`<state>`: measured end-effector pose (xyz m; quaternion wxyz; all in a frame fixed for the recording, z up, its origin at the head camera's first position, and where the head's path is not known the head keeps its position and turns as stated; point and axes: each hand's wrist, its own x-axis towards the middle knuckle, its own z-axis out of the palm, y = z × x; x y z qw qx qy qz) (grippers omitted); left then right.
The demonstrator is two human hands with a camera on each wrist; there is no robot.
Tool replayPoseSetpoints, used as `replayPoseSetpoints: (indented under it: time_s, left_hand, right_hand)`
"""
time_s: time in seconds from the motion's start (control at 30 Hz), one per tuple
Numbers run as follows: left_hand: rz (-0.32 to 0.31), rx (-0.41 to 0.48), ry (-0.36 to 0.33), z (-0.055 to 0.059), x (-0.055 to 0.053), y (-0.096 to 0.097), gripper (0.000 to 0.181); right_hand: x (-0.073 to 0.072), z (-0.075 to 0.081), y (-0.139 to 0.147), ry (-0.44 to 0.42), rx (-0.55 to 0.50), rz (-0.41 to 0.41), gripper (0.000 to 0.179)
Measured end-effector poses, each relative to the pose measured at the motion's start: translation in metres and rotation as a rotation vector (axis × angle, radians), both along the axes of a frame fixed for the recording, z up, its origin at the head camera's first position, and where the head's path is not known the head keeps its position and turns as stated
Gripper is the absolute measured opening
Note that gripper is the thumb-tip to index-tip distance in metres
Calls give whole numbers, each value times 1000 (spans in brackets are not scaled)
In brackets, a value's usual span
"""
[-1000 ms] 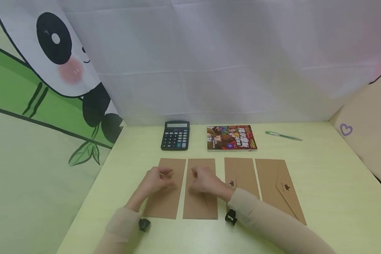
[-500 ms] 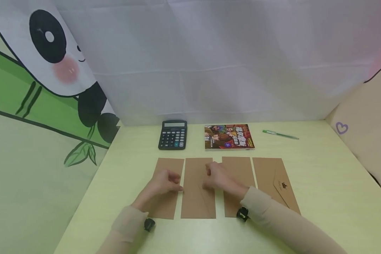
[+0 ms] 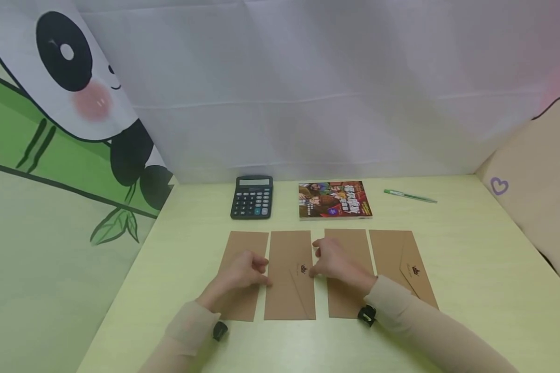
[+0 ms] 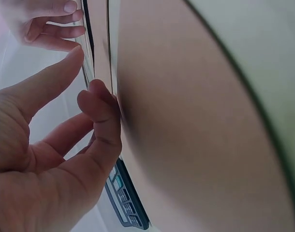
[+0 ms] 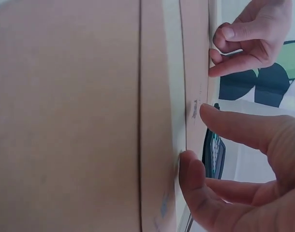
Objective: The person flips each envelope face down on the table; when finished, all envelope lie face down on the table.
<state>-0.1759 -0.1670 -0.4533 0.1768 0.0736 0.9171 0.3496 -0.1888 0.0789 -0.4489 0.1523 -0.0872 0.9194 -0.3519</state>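
Observation:
Several brown paper envelopes lie side by side on the table. The second from left, the crown-printed envelope (image 3: 284, 295), lies between my two hands. My left hand (image 3: 238, 272) is over the leftmost envelope (image 3: 249, 241), its thumb tip by the left edge of the crown-printed one. My right hand (image 3: 338, 261) hovers over the third envelope (image 3: 358, 247), with its thumb at the right edge of the crown-printed one. Both hands have loosely bent fingers and pinch nothing. In the left wrist view, the left fingertips (image 4: 96, 99) are close to the paper; contact is unclear.
Behind the envelopes lie a black calculator (image 3: 252, 197), a book with a colourful cover (image 3: 335, 200) and a green pen (image 3: 409, 196). The rightmost envelope (image 3: 394, 254) also bears a crown print. A white cloth (image 3: 270, 103) hangs along the table's back edge.
My right hand has moved right, off the second envelope, uncovering its crown print. My left hand has shifted slightly right, relative to the envelopes. The head view has shifted a little.

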Motion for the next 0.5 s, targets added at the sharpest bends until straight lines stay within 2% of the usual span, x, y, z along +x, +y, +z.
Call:
replayPoseSetpoints:
  time_s: [0.3, 0.5]
  left_hand:
    - [-31, -14, 1, -1, 0, 1, 47]
    - [-32, 17, 3, -5, 0, 2, 47]
  right_hand:
    - [1, 2, 2, -23, 2, -7, 78]
    - [2, 2, 2, -20, -4, -22, 77]
